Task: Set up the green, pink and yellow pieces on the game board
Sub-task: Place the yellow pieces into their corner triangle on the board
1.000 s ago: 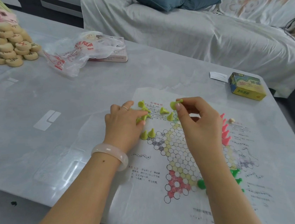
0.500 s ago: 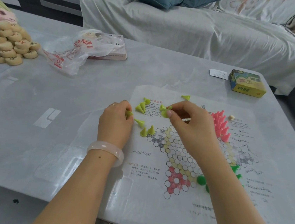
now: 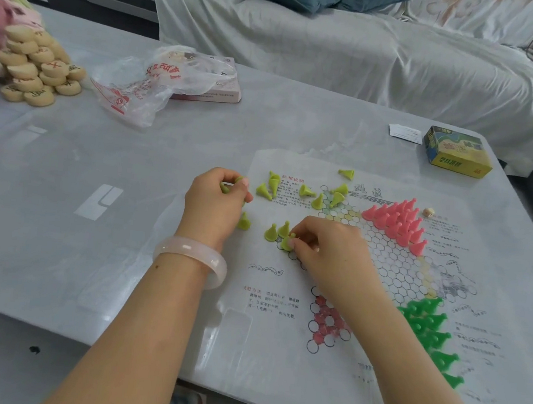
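Yellow pieces [image 3: 306, 191]: about twelve loose at the paper game board's [image 3: 394, 259] left corner | your right hand [image 3: 326, 245] pinches one onto it | left hand [image 3: 215, 201] clamps another | pink cluster [image 3: 399, 222] and green cluster [image 3: 427, 323] stand placed.

One head-worn view, looking forward and down.
The wide-angle camera sits close above the tabletop [image 3: 54, 244], both forearms reaching in from the bottom edge; the game board [image 3: 356, 361] fills the near right, and a covered sofa [image 3: 341, 54] runs across the far top. No second view shares it.
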Demonstrator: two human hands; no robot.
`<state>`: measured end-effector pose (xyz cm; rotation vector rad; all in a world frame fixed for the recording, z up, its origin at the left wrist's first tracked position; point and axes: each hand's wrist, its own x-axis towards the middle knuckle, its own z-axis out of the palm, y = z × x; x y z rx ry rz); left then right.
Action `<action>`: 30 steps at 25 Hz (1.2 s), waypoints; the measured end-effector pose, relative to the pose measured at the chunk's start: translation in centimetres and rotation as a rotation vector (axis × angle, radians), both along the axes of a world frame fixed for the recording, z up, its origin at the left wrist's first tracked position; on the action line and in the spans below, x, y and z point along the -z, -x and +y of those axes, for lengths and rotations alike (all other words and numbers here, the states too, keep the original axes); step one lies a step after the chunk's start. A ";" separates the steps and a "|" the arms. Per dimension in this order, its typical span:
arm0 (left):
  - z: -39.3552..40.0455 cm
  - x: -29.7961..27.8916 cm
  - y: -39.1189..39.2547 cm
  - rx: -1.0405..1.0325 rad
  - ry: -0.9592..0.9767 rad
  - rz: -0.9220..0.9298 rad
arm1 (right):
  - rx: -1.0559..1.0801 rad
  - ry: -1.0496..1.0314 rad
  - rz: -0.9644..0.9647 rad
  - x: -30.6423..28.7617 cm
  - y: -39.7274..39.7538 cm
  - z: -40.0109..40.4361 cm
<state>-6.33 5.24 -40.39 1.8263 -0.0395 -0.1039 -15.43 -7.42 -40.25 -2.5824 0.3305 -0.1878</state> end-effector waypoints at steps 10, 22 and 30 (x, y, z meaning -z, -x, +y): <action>-0.1 -0.4 0.0 -0.003 0.033 0.023 | -0.026 0.086 0.004 0.3 -0.4 0.6; -0.6 -1.7 1.2 0.197 0.121 0.170 | -0.011 -0.015 -0.202 -1.4 -0.2 -0.1; -0.8 -2.1 1.9 0.404 0.204 0.332 | -0.169 -0.004 -0.422 -0.8 -0.3 -0.3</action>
